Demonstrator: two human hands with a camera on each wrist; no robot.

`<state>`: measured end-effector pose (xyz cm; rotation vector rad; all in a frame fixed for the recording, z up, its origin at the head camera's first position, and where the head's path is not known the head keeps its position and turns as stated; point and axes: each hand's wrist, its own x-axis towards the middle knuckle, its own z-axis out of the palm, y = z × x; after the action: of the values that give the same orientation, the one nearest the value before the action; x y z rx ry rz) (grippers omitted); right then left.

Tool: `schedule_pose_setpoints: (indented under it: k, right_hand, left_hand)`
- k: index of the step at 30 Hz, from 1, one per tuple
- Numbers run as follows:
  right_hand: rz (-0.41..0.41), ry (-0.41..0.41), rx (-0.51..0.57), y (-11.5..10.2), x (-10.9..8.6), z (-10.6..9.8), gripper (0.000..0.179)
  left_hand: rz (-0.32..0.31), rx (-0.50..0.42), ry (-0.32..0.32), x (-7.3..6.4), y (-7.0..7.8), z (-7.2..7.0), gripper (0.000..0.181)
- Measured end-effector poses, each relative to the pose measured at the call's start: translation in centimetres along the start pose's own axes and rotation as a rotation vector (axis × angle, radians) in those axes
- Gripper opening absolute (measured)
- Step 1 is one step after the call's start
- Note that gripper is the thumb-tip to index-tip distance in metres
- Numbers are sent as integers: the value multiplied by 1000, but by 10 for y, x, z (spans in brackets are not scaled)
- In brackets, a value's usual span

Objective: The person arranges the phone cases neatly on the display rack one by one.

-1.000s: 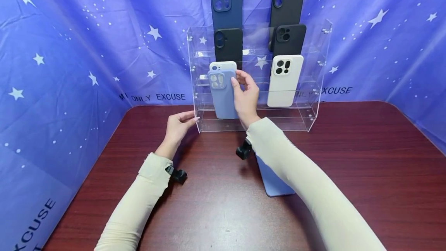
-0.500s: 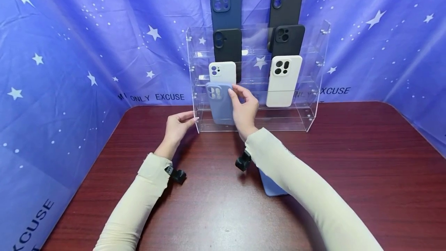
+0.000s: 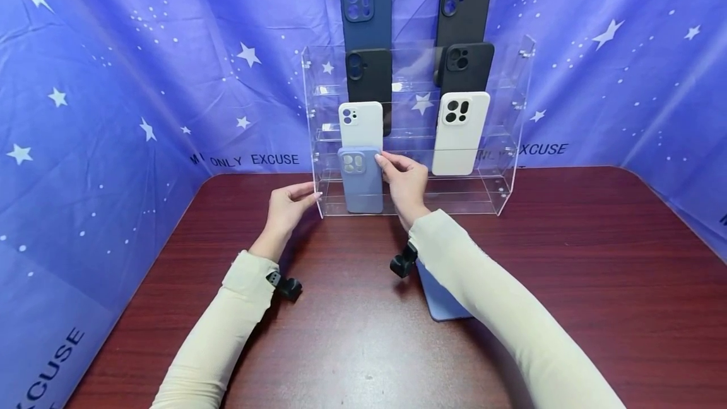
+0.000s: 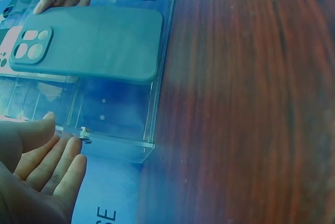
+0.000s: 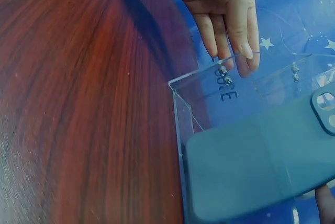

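Note:
My right hand (image 3: 406, 185) pinches the upper right edge of a light blue phone case (image 3: 363, 185). This case stands upright in the lowest tier of a clear acrylic display stand (image 3: 524, 118), its bottom end at the front lip. In the left wrist view the same phone case (image 4: 104, 43) looks teal, with its camera cutout toward the upper end. My left hand (image 3: 288, 210) holds the stand's left side panel between thumb and fingers. Just behind the light blue case, a white phone case (image 3: 363, 125) stands one tier higher.
Higher in the left column are black (image 3: 369, 74) and dark blue (image 3: 377, 14) phone cases. The right column holds a white case (image 3: 461, 137) and two dark ones above it. Another blue case (image 3: 445, 303) lies on the table, partly under my right forearm.
My right hand has lowered the light blue phone case from in front of the white case into the lowest tier, uncovering the white one. The left hand has stayed at the side panel.

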<state>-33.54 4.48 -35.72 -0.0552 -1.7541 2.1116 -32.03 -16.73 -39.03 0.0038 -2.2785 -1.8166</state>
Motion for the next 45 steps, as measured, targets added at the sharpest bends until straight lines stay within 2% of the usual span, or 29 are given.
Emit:
schedule_pose_setpoints:
  k: [10,14,20,23,31,39,45]
  right_hand:
    - [-83,-16,-245,-9,6,-9,20]
    - [-80,-31,-292,-11,8,-12,20]
    - [-67,-110,-298,-12,7,-22,25]
    - [-53,-173,-313,-14,5,-34,28]
    - [-16,-302,-464,-22,-10,-77,35]
    - [15,-412,-573,-14,-35,-113,42]
    - [18,-429,-670,-3,-53,-135,52]
  left_hand:
    - [-11,18,-3,-1,1,1,32]
    - [1,13,0,-2,1,0,32]
    - [15,-2,-6,0,-1,2,32]
    - [14,-9,-3,1,-1,2,31]
    - [21,23,0,-2,-1,-2,32]
    - [11,29,-2,-3,-1,-4,32]
    - [19,21,-16,-1,-1,-1,32]
